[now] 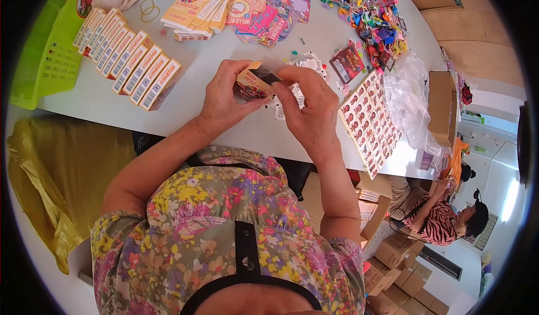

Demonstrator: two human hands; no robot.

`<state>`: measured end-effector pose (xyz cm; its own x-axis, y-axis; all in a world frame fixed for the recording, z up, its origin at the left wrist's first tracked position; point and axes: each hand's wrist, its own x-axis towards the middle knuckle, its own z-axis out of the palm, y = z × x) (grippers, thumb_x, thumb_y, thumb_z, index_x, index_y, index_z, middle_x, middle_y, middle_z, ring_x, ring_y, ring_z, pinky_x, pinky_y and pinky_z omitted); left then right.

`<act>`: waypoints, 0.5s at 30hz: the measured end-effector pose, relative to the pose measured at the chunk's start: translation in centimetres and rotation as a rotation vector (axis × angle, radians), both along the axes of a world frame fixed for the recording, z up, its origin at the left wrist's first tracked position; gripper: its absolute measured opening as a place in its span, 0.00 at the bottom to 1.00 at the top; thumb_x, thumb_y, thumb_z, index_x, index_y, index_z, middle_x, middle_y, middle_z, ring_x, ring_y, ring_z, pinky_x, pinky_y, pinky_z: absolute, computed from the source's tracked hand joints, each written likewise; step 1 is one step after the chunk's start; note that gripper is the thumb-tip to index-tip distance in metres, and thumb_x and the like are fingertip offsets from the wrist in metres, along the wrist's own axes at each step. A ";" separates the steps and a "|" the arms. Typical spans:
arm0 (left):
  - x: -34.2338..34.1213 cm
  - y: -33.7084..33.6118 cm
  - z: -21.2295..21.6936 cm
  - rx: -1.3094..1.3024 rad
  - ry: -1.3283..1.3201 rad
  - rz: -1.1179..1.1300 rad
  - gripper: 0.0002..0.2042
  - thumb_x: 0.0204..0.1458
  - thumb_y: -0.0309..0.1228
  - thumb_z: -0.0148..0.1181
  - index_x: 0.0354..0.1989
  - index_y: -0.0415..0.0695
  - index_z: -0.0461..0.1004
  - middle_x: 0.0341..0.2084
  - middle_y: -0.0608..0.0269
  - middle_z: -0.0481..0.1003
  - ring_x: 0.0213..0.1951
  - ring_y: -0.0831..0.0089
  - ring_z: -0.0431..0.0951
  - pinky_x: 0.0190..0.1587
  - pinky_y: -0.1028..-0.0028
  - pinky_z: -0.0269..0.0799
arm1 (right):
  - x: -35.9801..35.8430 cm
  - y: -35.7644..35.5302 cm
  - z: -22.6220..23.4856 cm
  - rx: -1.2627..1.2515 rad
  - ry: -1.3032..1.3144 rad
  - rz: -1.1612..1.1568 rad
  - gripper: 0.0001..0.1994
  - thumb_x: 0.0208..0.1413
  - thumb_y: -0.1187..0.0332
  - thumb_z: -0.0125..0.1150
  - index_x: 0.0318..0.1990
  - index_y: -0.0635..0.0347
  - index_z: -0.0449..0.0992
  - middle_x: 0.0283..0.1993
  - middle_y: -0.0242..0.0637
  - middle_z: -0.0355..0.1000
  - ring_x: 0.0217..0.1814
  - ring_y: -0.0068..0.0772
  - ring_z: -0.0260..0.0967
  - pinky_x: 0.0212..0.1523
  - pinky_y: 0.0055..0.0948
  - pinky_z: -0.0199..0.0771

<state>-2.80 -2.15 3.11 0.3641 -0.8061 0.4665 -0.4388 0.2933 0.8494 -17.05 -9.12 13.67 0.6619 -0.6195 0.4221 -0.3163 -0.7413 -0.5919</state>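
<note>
My left hand grips a small printed cardboard box above the white table; its top flap stands open. My right hand meets it from the right, fingers pinched on a small dark item at the box's open end. Both hands hover over the table's near edge. Small white packets lie on the table just behind the hands.
A row of several filled boxes leans at the left beside a green basket. Flat cartons, colourful cards, a pile of bright trinkets and a sticker sheet lie around. A seated person and brown cartons are at lower right.
</note>
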 end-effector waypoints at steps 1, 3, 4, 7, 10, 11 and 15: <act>-0.1 -0.1 -0.1 0.018 0.043 -0.015 0.33 0.34 0.27 0.76 0.51 0.42 0.65 0.41 0.55 0.69 0.40 0.61 0.75 0.41 0.69 0.74 | 0.0 0.1 -0.5 0.072 -0.006 0.037 0.13 0.48 0.74 0.64 0.42 0.60 0.71 0.38 0.42 0.76 0.40 0.47 0.76 0.34 0.37 0.76; 0.0 0.0 0.0 0.028 0.012 -0.022 0.32 0.36 0.25 0.75 0.51 0.41 0.64 0.42 0.58 0.69 0.42 0.67 0.75 0.42 0.72 0.75 | 0.4 0.8 -0.8 0.143 0.037 0.030 0.17 0.49 0.75 0.64 0.47 0.61 0.69 0.40 0.43 0.77 0.42 0.43 0.77 0.37 0.33 0.76; 0.1 0.1 0.1 0.043 -0.013 -0.023 0.31 0.38 0.23 0.74 0.51 0.41 0.64 0.42 0.61 0.69 0.43 0.73 0.75 0.43 0.75 0.75 | 0.6 1.1 -0.8 0.219 0.086 0.029 0.20 0.51 0.76 0.64 0.52 0.62 0.67 0.41 0.44 0.77 0.43 0.38 0.77 0.40 0.29 0.75; -0.1 0.1 -0.4 0.032 0.073 -0.056 0.31 0.39 0.23 0.74 0.52 0.41 0.63 0.43 0.62 0.69 0.45 0.75 0.74 0.44 0.75 0.75 | 0.4 1.2 -0.9 0.282 0.158 0.025 0.23 0.50 0.75 0.65 0.53 0.62 0.64 0.44 0.44 0.77 0.44 0.37 0.77 0.38 0.28 0.75; -0.1 0.3 0.1 0.110 0.347 -0.145 0.33 0.41 0.23 0.73 0.54 0.40 0.60 0.46 0.61 0.69 0.46 0.76 0.74 0.45 0.75 0.75 | -0.9 1.2 -1.5 0.174 -0.007 -0.060 0.24 0.48 0.76 0.67 0.52 0.63 0.64 0.46 0.42 0.76 0.45 0.33 0.76 0.36 0.26 0.75; -0.1 0.3 0.2 0.106 0.342 -0.144 0.33 0.41 0.23 0.73 0.54 0.40 0.60 0.46 0.61 0.69 0.46 0.76 0.74 0.45 0.75 0.75 | -1.5 1.1 -2.0 0.044 -0.153 -0.137 0.25 0.47 0.77 0.68 0.52 0.62 0.63 0.47 0.41 0.75 0.45 0.31 0.75 0.35 0.24 0.74; -0.9 0.8 1.2 0.116 0.531 -0.174 0.32 0.43 0.23 0.72 0.55 0.38 0.57 0.44 0.58 0.70 0.47 0.75 0.75 0.46 0.75 0.76 | -1.7 2.0 -5.2 0.469 -0.323 -0.189 0.23 0.48 0.80 0.67 0.49 0.61 0.62 0.42 0.40 0.73 0.44 0.27 0.73 0.36 0.21 0.74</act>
<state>-3.69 -1.34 4.28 0.3818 -0.9102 0.1605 0.1033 0.2147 0.9712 -18.79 -7.15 8.50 0.4058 -0.8828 0.2366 -0.1662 -0.3259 -0.9307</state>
